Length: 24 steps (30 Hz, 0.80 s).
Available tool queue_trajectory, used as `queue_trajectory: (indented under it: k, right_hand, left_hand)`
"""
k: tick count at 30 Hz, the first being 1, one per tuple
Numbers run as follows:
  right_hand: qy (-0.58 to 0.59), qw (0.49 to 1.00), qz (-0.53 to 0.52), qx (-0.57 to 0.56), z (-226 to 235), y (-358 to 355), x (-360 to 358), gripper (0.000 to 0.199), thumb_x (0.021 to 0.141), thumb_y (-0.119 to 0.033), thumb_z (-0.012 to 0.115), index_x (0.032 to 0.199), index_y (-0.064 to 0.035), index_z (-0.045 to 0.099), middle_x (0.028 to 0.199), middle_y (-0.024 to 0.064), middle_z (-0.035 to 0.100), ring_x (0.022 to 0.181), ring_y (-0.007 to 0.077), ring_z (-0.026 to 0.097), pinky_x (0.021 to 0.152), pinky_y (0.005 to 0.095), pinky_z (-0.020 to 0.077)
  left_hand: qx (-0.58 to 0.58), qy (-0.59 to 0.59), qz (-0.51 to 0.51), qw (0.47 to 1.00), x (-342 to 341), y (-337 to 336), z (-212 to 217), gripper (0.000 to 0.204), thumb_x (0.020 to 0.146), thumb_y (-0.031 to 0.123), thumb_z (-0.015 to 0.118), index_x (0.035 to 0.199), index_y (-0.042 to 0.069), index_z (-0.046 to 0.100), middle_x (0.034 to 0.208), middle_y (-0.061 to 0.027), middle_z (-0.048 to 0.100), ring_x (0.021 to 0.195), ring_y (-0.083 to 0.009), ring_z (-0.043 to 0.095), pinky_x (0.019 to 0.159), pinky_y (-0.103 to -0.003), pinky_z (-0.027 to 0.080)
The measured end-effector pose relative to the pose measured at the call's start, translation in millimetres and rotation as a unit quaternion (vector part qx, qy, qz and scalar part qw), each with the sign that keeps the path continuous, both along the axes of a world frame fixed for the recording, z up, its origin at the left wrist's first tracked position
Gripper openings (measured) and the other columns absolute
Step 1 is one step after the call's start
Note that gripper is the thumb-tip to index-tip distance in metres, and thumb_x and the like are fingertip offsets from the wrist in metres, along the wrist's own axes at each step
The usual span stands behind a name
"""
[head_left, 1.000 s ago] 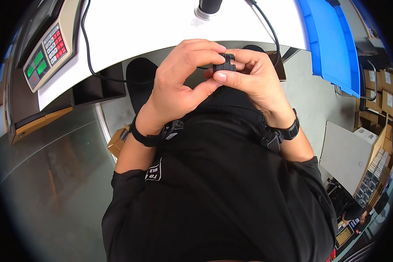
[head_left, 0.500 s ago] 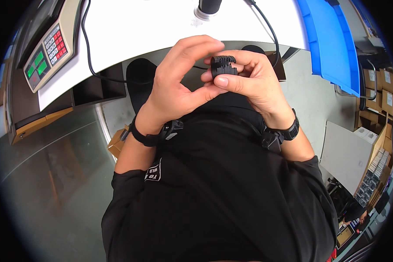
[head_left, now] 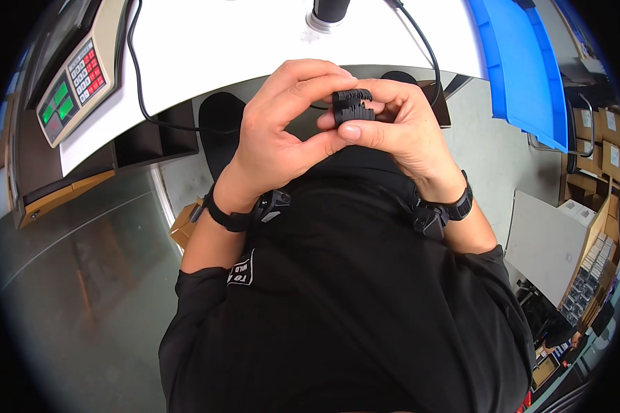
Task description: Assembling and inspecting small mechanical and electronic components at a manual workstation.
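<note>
Far to the left of the grip, a weighing scale (head_left: 72,82) with a beige body, green displays and a keypad of grey and red keys stood on the white table (head_left: 241,41). A black cable (head_left: 141,89) ran from beside the scale down over the table's edge, then toward the hands. Under the table on that side there was a dark shelf with open compartments (head_left: 145,141).

The left hand (head_left: 282,131) was closed on the small black plastic part (head_left: 352,107) — its fingers curled over the top of the part, and its thumb pressed from below, where it touched the thumb of the other hand. The part had ribs or notches on its edges; more detail I could not tell. It was held in the air between both hands, in front of the person's chest and just below the table's edge, not touching the table.

The right hand (head_left: 403,127) was also closed on the same part, thumb in front and the fingers wrapped behind it. Both wrists carried black bands with a small black device.

Above the grip, a black round base (head_left: 329,12) stood on the table. To the right of the grip lay a blue tray (head_left: 523,76), and further right and lower — cardboard boxes (head_left: 592,144) and a white box (head_left: 548,241).
</note>
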State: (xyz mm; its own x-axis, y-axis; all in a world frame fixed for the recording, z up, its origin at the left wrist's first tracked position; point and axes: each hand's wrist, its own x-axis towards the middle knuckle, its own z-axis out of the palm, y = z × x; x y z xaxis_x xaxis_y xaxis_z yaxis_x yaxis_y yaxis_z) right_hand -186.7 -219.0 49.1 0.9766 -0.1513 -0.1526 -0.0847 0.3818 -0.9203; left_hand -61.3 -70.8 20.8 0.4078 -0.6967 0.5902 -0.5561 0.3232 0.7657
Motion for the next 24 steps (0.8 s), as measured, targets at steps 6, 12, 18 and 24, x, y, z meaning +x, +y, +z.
queue_trajectory:
  k: [6,12,18,24]
  right_hand:
    - [0.02,0.997,-0.008,-0.071,-3,-3,-2,0.038,0.082,-0.003,0.079,0.117,0.0053,0.067,0.097,0.0106,0.073,0.089,0.0141,0.07,0.081,0.0254,0.0566]
    - [-0.006,0.957,-0.007,-0.291,-3,-2,-3,0.042,0.078,-0.006,0.083,0.116,0.0051,0.068,0.093,0.0062,0.072,0.086,0.0097,0.067,0.077,0.023,0.0539]
    - [-0.009,0.925,-0.009,-0.381,-3,-2,-3,0.047,0.075,-0.01,0.086,0.117,0.0031,0.069,0.091,0.0044,0.072,0.083,0.0081,0.065,0.074,0.0227,0.0523]
    - [-0.011,0.918,-0.019,-0.395,-5,0,-3,0.047,0.074,-0.011,0.087,0.116,0.0022,0.069,0.09,0.0043,0.072,0.08,0.0081,0.064,0.072,0.0235,0.0521]
  left_hand:
    - [0.022,0.039,-0.032,0.998,6,4,4,0.034,0.079,0.008,0.077,0.111,0.001,0.07,0.111,-0.0116,0.067,0.103,-0.0249,0.065,0.088,-0.033,0.053]
    - [0.03,-0.014,-0.031,0.999,22,5,-3,0.024,0.081,0.01,0.079,0.102,0.002,0.073,0.103,-0.008,0.069,0.097,-0.022,0.065,0.083,-0.031,0.053]
    - [0.074,-0.018,-0.025,0.997,21,8,7,0.02,0.077,0.006,0.08,0.097,0.004,0.075,0.093,-0.0057,0.069,0.087,-0.0207,0.065,0.076,-0.03,0.052]
    - [0.03,-0.139,0.016,0.99,21,4,6,0.021,0.074,0.006,0.081,0.094,0.004,0.075,0.087,-0.0049,0.067,0.082,-0.0216,0.063,0.07,-0.031,0.05]
